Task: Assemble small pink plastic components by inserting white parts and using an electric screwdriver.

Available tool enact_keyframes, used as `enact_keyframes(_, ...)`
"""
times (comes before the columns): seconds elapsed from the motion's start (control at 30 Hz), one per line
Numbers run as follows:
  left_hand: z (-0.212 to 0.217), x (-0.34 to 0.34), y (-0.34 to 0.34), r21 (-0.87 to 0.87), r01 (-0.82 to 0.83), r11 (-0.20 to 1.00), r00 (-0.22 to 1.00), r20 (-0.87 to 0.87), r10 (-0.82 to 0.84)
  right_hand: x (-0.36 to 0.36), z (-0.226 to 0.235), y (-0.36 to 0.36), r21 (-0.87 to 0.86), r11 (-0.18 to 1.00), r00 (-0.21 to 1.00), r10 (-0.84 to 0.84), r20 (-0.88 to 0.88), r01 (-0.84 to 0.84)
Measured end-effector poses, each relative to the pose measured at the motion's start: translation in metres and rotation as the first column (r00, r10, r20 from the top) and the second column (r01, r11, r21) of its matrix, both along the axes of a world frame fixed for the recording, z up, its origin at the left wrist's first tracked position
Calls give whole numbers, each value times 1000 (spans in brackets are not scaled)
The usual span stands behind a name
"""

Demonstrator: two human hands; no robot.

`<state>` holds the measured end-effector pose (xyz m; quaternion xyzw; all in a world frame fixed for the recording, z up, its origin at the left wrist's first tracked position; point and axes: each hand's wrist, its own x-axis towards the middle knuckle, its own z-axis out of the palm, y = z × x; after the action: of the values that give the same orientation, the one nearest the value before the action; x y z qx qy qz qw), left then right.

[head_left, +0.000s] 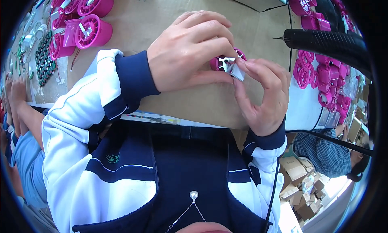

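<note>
Over the brown work surface [190, 107], both hands are closed around a small pink round plastic housing [216, 64] with a white spoked piece [225, 64] in it. My left hand [188, 51] reaches over the housing from the left, its fingers bent and covering much of it. The thumb lies along the near side. My right hand [264, 91] pinches a small white flat piece [237, 73] between thumb and index finger at the housing's near right side. Thin dark wire seems to run beside that piece. How the parts join is hidden by the fingers.
Several pink housings [93, 31] stand at the far left, near a dark green cluster of small parts [45, 59]. A black tool [319, 41] with a thin metal tip points in from the right. More pink parts [329, 77] lie beyond it. Other people sit left and right.
</note>
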<state>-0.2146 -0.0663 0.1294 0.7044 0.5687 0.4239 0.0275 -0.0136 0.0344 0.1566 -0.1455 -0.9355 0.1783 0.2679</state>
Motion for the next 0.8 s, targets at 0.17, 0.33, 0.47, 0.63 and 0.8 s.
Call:
enact_keyframes(0.17,-1,-2,-7,114,-20,993,970,-237,46,-1,4,0,40,999,1000,21,9,-22)
enact_keyframes(0.33,4,2,-10,137,-40,990,947,-311,81,-3,6,-4,61,998,1000,15,14,-16)
enact_keyframes(0.47,-1,-2,-3,85,22,996,980,-198,-4,-4,9,-4,69,998,1000,2,29,-4)
enact_keyframes(0.63,-6,7,-3,-65,101,993,953,293,-77,-3,12,-4,64,998,998,-9,65,5)
enact_keyframes(0.8,-7,9,-6,-171,159,972,830,556,-38,0,11,-3,16,1000,998,-3,65,2)
